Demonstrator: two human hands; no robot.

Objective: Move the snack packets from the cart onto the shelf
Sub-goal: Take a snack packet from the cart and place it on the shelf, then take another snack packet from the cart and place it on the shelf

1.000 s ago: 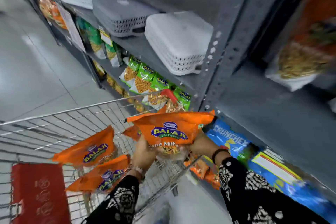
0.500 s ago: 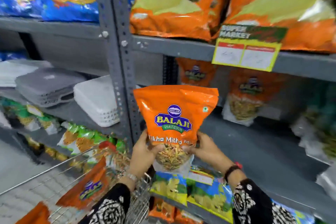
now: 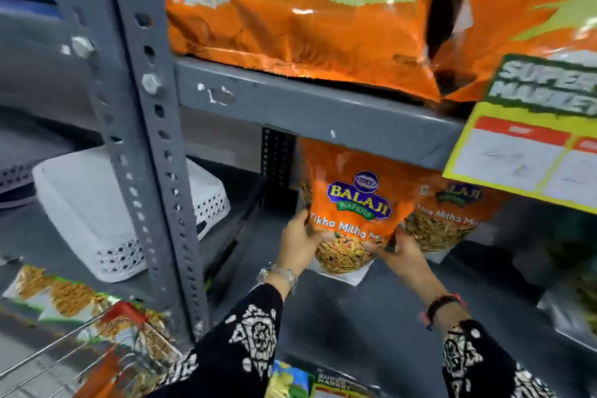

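Note:
An orange Balaji snack packet (image 3: pixel 352 203) stands upright on the grey shelf (image 3: pixel 371 310), under the upper shelf's edge. My left hand (image 3: pixel 298 241) grips its lower left side and my right hand (image 3: pixel 399 252) grips its lower right corner. A second identical orange packet (image 3: pixel 449 216) stands just behind and to the right of it. The wire cart (image 3: pixel 64 352) shows at the bottom left with a red corner piece; an orange packet (image 3: pixel 97 378) inside it is blurred.
A grey perforated upright post (image 3: pixel 142 126) rises left of my hands. White plastic baskets (image 3: pixel 97 213) sit on the shelf bay to the left. Large orange bags (image 3: pixel 290 10) fill the shelf above. A yellow price tag (image 3: pixel 529 152) hangs at the right.
I lifted the packet from above the cart up to the shelf and pushed it in beside the other orange packet. The view has swung from the cart to the shelf.

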